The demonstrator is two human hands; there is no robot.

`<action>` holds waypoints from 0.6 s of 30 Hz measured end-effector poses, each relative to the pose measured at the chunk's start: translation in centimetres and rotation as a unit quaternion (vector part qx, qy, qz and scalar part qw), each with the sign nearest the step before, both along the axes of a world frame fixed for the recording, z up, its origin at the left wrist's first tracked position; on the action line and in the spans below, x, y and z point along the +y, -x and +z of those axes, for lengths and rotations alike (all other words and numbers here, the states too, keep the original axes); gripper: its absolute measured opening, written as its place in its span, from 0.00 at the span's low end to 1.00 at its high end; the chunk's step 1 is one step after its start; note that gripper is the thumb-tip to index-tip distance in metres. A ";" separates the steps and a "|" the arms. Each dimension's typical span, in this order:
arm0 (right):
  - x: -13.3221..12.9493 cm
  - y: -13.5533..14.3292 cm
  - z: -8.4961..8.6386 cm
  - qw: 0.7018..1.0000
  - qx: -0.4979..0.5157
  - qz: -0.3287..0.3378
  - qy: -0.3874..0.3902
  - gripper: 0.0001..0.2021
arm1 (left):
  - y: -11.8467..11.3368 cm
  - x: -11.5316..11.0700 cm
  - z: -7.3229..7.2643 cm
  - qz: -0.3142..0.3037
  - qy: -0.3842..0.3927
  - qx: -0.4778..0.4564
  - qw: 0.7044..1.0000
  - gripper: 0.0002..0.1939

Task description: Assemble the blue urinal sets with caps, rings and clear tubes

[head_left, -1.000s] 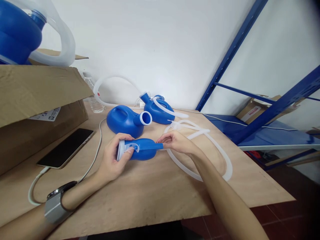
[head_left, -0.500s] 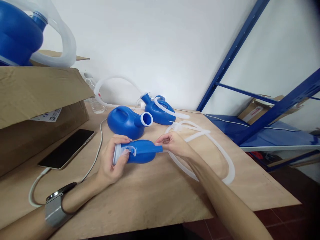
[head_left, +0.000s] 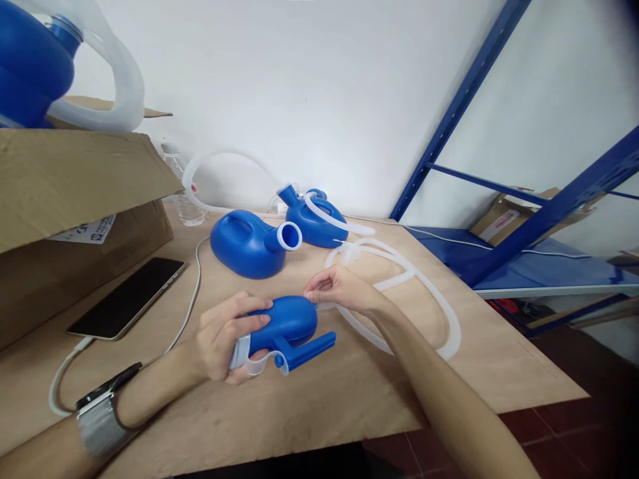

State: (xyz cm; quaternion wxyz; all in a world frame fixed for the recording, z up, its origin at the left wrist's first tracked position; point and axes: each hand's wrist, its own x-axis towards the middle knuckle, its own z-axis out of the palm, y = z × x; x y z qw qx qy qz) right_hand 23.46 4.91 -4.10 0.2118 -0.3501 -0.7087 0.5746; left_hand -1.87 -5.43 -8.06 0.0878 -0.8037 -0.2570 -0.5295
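Head view: since the earlier frame the small blue container has rolled over in the left hand, so its blue handle now juts toward the near side, and the left fingers now lie across its upper side. Left hand is wrapped around the container's white-collared end; container is between the two hands, above the wooden table. Right hand is at the container's other end, thumb and fingertips drawn together; can't tell what, if anything, they pinch. White tube loops on the table beyond and to the right of the right hand. Blue jug lies just beyond the left hand, mouth toward the right; second blue jug sits farther out, beyond the right hand. Left of the left hand: phone with white cable, cardboard box past it. Clear bottle stands well beyond the left hand. Blue shelf far right of the right hand.
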 end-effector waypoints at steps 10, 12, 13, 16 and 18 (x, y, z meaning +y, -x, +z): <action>0.1 -0.4 0.3 0.998 -0.024 0.028 -0.058 0.17 | -0.4 0.9 0.8 0.023 0.114 -0.063 0.991 0.13; -0.3 -0.4 0.7 0.990 -0.035 0.010 -0.134 0.15 | -0.6 0.9 1.1 0.056 0.156 -0.089 0.982 0.10; -0.6 -0.4 0.9 0.981 -0.045 -0.002 -0.190 0.14 | -0.6 1.0 1.3 0.073 0.177 -0.103 0.976 0.09; -1.0 -0.6 1.4 0.924 -0.090 -0.005 -0.372 0.14 | -0.6 1.2 1.4 0.122 0.242 -0.156 0.950 0.09; -1.1 -0.7 1.4 0.882 -0.117 0.020 -0.456 0.14 | -0.5 1.6 1.5 0.152 0.276 -0.192 0.929 0.11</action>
